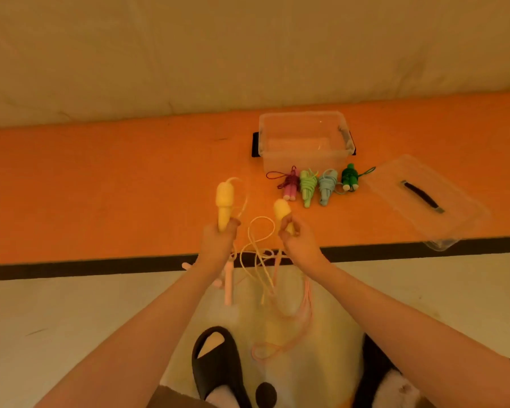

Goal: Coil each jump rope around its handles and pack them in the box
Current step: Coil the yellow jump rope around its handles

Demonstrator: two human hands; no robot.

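the left hand (218,240) grips 1 upright yellow handle (225,203), the right hand (296,235) pinches the other yellow handle (282,214) just beside it, both long axes near parallel, cord (259,245) hanging slack between.

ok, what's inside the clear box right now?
The clear box looks empty: its orange-tinted floor shows through and no rope is inside. Four coiled ropes lie on the mat in front of it. A dark object behind it is mostly hidden.

- Both your bare forearms reach away from you, converging toward the middle.
- Your left hand (218,240) is raised, fingers curled round a handle held upright.
- Your right hand (296,238) sits level beside it, fingertips pinching another handle.
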